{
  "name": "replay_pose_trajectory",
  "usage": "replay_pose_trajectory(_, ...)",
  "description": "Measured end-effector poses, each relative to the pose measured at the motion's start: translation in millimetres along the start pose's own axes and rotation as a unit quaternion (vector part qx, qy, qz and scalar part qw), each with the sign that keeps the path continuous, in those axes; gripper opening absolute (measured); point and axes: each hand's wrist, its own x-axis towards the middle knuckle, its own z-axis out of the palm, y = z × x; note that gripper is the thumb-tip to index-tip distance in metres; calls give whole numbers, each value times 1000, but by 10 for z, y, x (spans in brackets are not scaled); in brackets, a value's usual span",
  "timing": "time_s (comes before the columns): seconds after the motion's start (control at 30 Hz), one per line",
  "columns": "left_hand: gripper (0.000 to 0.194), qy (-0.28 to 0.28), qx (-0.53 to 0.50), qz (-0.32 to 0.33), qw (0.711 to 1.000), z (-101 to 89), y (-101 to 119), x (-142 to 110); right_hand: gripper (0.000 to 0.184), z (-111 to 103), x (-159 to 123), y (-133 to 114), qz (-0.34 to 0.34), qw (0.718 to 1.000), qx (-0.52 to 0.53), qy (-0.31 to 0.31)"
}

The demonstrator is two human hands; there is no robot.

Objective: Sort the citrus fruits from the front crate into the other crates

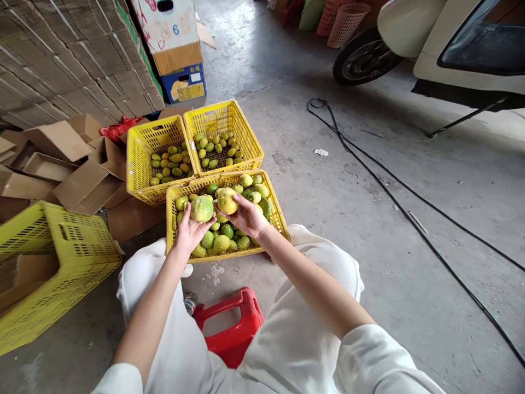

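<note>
1. The left hand (186, 230) is cupped under a greenish-yellow citrus fruit (202, 208), fingers wrapped round its lower half; the right hand (246, 216) grips a yellower fruit (227, 200) from the side. The hands are close together, the two fruits almost touching, both held just above the nearest yellow crate (174, 230).
2. Each fruit looks round, firm and moderately heavy for its size, filling most of a palm. The rind appears dull and slightly blotched, so probably not slippery, though a hard squeeze or a drop on concrete could bruise it.
3. The safest hold is likely a full-palm cradle round the widest part, not a fingertip pinch.
4. The near crate is well filled with green and yellow fruit. Two more yellow crates (141, 164) stand just behind it, each with a shallow layer of smaller fruit.
5. The person sits on a red stool (233, 328) on a rough concrete floor (348, 208).
6. Flattened cardboard (61, 158) lies left, a black cable (410, 202) runs right, and a scooter (410, 33) is parked behind.
</note>
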Motion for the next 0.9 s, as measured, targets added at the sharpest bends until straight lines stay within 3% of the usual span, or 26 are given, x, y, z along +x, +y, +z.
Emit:
replay_pose_trajectory(0.13,51,-43,54,31,997,-51,-55,29,66,-47,-2,143,-10,999,-50,4)
replay_pose_trajectory(0.27,64,-54,85,37,994,-58,-44,43,63,-116,39,153,28,999,-28,23)
replay_pose_trajectory(0.4,51,2,22,6,1000,18,20,26,62,-118,39,66,48,998,8,37)
replay_pose_trajectory(0.5,40,51,-48,-14,997,59,61,13,54,-103,17,32,20,999,-9,28)
replay_pose_trajectory(0.6,30,66,-68,-4,995,60,65,18,46,-110,9,43,-6,999,-49,-3)
replay_pose_trajectory(0.73,32,16,-22,38,999,44,13,35,54,-145,9,95,-28,995,-97,-14)
replay_pose_trajectory(0.83,47,-27,31,50,998,34,-17,31,67,-171,-1,132,-39,992,-115,-13)
replay_pose_trajectory(0.9,58,-43,59,47,996,21,-15,20,65,-187,-7,139,-24,992,-123,-13)
